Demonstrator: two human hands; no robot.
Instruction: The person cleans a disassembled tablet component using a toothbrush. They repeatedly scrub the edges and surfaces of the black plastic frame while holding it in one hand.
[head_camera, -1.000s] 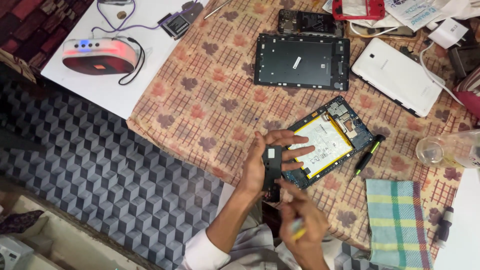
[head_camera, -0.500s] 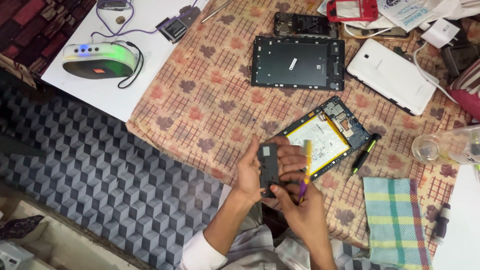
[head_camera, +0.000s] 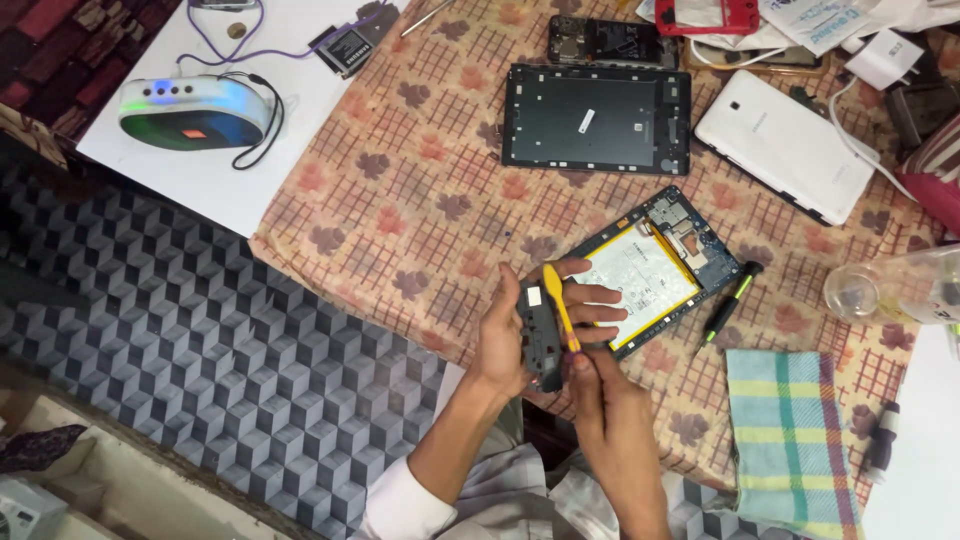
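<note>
- We see the counter (head_camera: 380, 230) under a checked, leaf-patterned cloth, its near edge running diagonally above a floor of cube-pattern tiles (head_camera: 200, 370).
- A white board (head_camera: 220, 180) lies over the counter's far left corner, carrying an oval speaker (head_camera: 195, 112) with glowing lights and a small battery pack (head_camera: 348, 47) on a purple wire.
- Toward the far edge, near the middle, rests a black tablet frame (head_camera: 596, 120), flat and face down.
- Just right of it we find a white tablet back cover (head_camera: 786, 145), lying at a slant.
- At the near right edge sits a folded checked towel (head_camera: 790, 440) in green, blue and yellow.
- An opened tablet (head_camera: 655, 270), its pale battery and circuit board exposed, lies tilted near the counter's near edge, partly behind our left fingers.
- Our left hand (head_camera: 520, 330) has its grip closed around a small dark part (head_camera: 541, 335), held upright above the near edge, just in front of the opened tablet.
- Our right hand (head_camera: 610, 420) pinches a yellow pry tool (head_camera: 560, 305), whose tip lies against the dark part.
- A clear glass (head_camera: 860, 292) stands by the right edge.
- A black screwdriver with a green band (head_camera: 728, 308) lies just right of the opened tablet, between it and the towel.
</note>
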